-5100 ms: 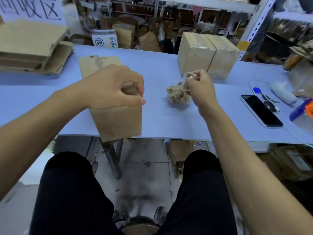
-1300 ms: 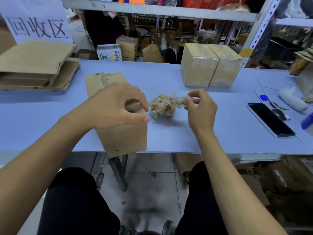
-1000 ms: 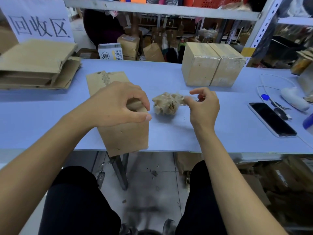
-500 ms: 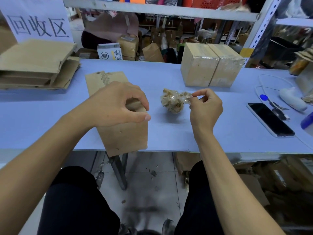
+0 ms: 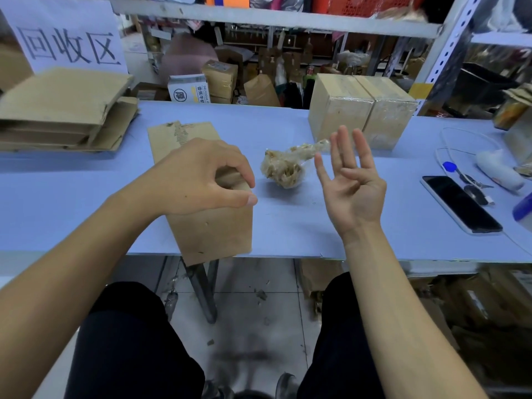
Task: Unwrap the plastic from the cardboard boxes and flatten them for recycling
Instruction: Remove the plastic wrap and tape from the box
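Release has just happened: the right hand [image 5: 349, 185], which half a second ago pinched the wad of plastic wrap [image 5: 288, 165], is now spread wide, palm up and fingers straight, and the wad lies on the blue table [image 5: 72, 197] just beyond those fingertips, its twisted tail pointing toward the wrapped boxes. The left hand [image 5: 201, 180] has not shifted; its fingers stay curled on the flattened cardboard box [image 5: 213, 234], which overhangs the table's near edge. That suggests one box is stripped and flat, ready for the stack of flattened cardboard [image 5: 66, 110] at far left under the paper sign [image 5: 69, 44]. Two wrapped boxes [image 5: 362, 113] stand side by side at the back, plastic still on. A phone [image 5: 460, 204], a white cable [image 5: 449, 139] and a white roll [image 5: 498, 172] lie to the right, well clear of the reach to those boxes; only the wad sits in between.
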